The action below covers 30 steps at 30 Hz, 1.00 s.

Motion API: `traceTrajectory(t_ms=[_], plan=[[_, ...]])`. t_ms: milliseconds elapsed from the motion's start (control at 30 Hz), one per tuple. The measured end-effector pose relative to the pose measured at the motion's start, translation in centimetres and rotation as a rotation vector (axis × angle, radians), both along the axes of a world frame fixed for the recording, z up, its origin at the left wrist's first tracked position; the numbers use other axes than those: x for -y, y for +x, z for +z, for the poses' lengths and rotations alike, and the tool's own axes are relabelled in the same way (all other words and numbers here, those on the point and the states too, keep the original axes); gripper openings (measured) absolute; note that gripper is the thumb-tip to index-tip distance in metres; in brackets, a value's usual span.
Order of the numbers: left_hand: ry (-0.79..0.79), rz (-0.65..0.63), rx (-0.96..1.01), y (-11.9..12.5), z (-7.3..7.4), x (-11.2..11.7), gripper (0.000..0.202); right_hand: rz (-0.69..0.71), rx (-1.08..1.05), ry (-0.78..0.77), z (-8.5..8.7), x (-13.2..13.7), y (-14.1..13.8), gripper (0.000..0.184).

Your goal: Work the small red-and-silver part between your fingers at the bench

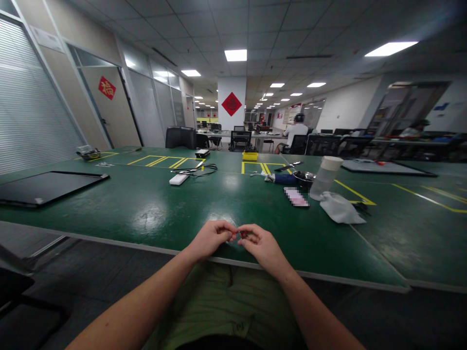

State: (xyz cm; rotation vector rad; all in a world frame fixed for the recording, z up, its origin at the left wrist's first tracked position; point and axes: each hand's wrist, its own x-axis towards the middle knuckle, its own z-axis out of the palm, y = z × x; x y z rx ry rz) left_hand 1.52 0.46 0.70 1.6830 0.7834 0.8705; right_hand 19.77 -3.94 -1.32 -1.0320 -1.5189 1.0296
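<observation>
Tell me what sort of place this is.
Likely an open-plan office: black chairs stand beyond the green table, and rows of ceiling lights recede into the distance.

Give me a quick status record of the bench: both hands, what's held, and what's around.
left hand: fingertips drawn together by the right hand's; grip unclear
right hand: thumb and fingers around a small red item
item identity: too small to tell
surface: green table
to the right: clear bottle with pale lid, white pouch
ahead, slightly left: white block
far left: dark flat panel
</observation>
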Motion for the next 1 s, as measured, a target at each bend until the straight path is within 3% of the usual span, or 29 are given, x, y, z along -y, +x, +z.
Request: traceTrajectory(t_ms=[1000], plan=[[0.070,-0.020,-0.030,-0.19,0.06,0.13,0.022,-0.006,-0.034,-0.039,-0.16,-0.01,0.18,0.030]])
